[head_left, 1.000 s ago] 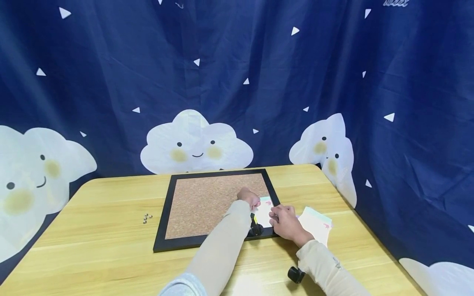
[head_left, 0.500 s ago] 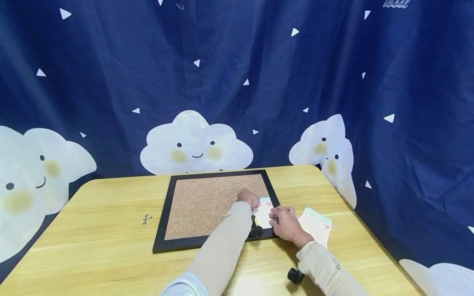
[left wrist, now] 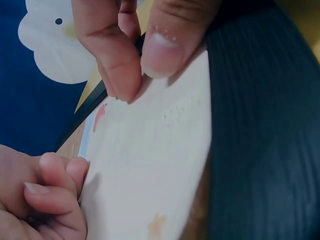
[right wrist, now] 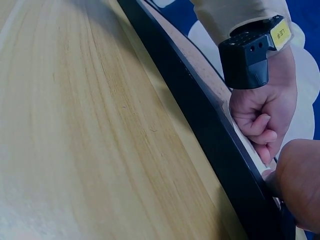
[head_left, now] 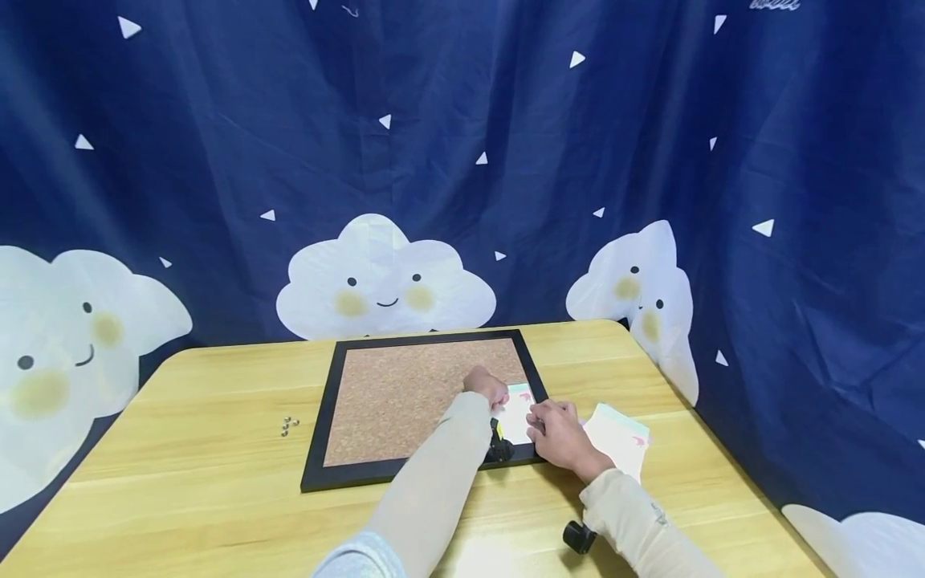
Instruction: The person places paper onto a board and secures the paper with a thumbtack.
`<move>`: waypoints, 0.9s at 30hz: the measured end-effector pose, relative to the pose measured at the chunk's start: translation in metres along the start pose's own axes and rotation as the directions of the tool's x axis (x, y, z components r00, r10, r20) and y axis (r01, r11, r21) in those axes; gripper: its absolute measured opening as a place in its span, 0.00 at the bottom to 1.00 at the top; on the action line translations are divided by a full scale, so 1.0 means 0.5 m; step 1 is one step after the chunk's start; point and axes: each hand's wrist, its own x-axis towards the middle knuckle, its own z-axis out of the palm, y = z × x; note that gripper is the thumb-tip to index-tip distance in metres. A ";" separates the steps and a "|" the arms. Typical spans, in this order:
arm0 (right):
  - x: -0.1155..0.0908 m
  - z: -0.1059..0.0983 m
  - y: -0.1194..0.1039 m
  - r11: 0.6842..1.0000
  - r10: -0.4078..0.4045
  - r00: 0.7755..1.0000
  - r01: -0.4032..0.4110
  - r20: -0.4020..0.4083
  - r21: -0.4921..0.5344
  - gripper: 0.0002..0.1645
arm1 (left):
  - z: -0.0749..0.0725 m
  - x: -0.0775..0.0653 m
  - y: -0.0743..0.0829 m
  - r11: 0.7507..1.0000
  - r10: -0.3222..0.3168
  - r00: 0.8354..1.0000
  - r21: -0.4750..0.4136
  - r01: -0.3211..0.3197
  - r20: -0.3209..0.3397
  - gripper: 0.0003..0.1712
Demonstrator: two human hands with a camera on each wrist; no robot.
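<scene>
While the sheet [head_left: 516,416] lies in the board's [head_left: 405,401] near right corner, the left hand [head_left: 486,387] rests at its left edge, fingers curled in, gripping nothing visible. At its right side, the right hand [head_left: 562,437] touches it with bent thumb and finger, tips close; whether they pinch anything cannot be told. Loose paper [head_left: 617,441] lies right on the table [head_left: 181,466], metal bits [head_left: 285,427] left.

Head view forward-down, wrist views close, sharing hands [head_left: 562,437]
</scene>
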 end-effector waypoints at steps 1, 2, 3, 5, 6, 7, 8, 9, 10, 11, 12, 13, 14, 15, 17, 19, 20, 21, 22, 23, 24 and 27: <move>-0.001 0.000 -0.001 1.000 0.004 1.000 -0.004 0.003 0.000 0.07 | 0.000 -0.001 -0.002 1.000 0.003 1.000 -0.004 -0.003 -0.001 0.09; -0.001 -0.001 -0.001 1.000 0.005 1.000 -0.005 0.006 -0.002 0.07 | 0.000 -0.001 -0.003 1.000 0.005 1.000 -0.011 -0.005 -0.001 0.10; -0.001 -0.001 -0.002 1.000 0.005 1.000 -0.005 0.007 -0.006 0.07 | -0.001 -0.002 -0.005 1.000 0.007 1.000 -0.021 -0.007 0.000 0.10; -0.001 -0.002 -0.002 1.000 0.004 1.000 -0.004 0.008 -0.007 0.07 | 0.000 -0.002 -0.008 0.998 0.013 1.000 -0.058 -0.012 0.004 0.09; -0.001 -0.002 -0.002 1.000 0.004 1.000 -0.004 0.009 -0.004 0.07 | 0.000 -0.002 -0.009 0.996 0.015 1.000 -0.093 -0.014 0.012 0.07; -0.001 -0.003 -0.003 1.000 0.004 1.000 -0.004 0.008 -0.003 0.07 | 0.001 -0.002 -0.011 0.990 0.017 1.000 -0.142 -0.013 0.025 0.05; -0.001 -0.003 -0.002 1.000 0.004 1.000 -0.004 0.008 -0.005 0.07 | 0.001 -0.002 -0.012 0.981 0.020 0.999 -0.195 -0.012 0.039 0.05; -0.001 -0.003 -0.002 1.000 0.005 1.000 -0.005 0.007 -0.008 0.07 | 0.002 -0.002 -0.013 0.969 0.021 0.998 -0.247 -0.007 0.056 0.09; -0.001 -0.002 -0.001 1.000 0.008 1.000 -0.008 0.009 -0.008 0.07 | 0.002 -0.002 -0.015 0.955 0.022 0.997 -0.296 0.001 0.074 0.14; 0.000 -0.002 -0.001 1.000 0.011 1.000 -0.011 0.013 -0.010 0.07 | 0.002 -0.002 -0.016 0.942 0.018 0.995 -0.335 0.015 0.094 0.17; 0.000 -0.002 -0.001 1.000 0.018 1.000 -0.018 0.018 -0.012 0.07 | 0.002 -0.002 -0.018 0.933 0.018 0.994 -0.359 0.022 0.109 0.20; 0.001 -0.002 -0.001 1.000 0.020 1.000 -0.020 0.020 -0.017 0.07 | 0.002 -0.003 -0.018 0.928 0.018 0.993 -0.372 0.028 0.119 0.23; 0.001 -0.001 0.000 1.000 0.022 1.000 -0.022 0.022 -0.020 0.08 | 0.002 -0.003 -0.019 0.927 0.021 0.992 -0.375 0.028 0.126 0.25; 0.002 -0.001 0.001 1.000 0.023 0.999 -0.023 0.022 -0.021 0.08 | 0.002 -0.003 -0.020 0.928 0.017 0.991 -0.372 0.033 0.131 0.27; 0.003 0.000 0.001 0.999 0.027 0.999 -0.027 0.021 -0.019 0.08 | 0.001 -0.004 -0.023 0.930 0.019 0.990 -0.366 0.033 0.137 0.28; 0.004 0.002 0.002 0.999 0.030 0.999 -0.029 0.017 -0.017 0.07 | -0.001 -0.006 -0.026 0.929 0.028 0.990 -0.369 0.027 0.141 0.30; 0.004 0.002 0.002 0.999 0.032 0.999 -0.032 0.016 -0.016 0.07 | -0.002 -0.007 -0.028 0.929 0.034 0.989 -0.371 0.022 0.144 0.30; 0.004 0.002 0.002 0.999 0.034 0.999 -0.034 0.015 -0.015 0.07 | -0.003 -0.009 -0.029 0.928 0.037 0.988 -0.371 0.022 0.150 0.30; 0.004 0.002 0.001 0.999 0.032 0.999 -0.032 0.012 -0.012 0.07 | -0.005 -0.011 -0.030 0.929 0.044 0.987 -0.370 0.017 0.157 0.30; 0.003 0.002 0.001 0.999 0.031 0.999 -0.031 0.010 -0.007 0.06 | -0.007 -0.012 -0.031 0.931 0.051 0.985 -0.365 0.012 0.163 0.29; 0.003 0.001 0.001 1.000 0.030 1.000 -0.030 0.008 -0.004 0.06 | -0.010 -0.015 -0.032 0.933 0.058 0.984 -0.360 0.008 0.170 0.29; 0.002 -0.001 0.000 1.000 0.023 1.000 -0.023 0.001 0.009 0.05 | -0.019 -0.023 -0.035 0.940 0.067 0.979 -0.341 0.003 0.193 0.26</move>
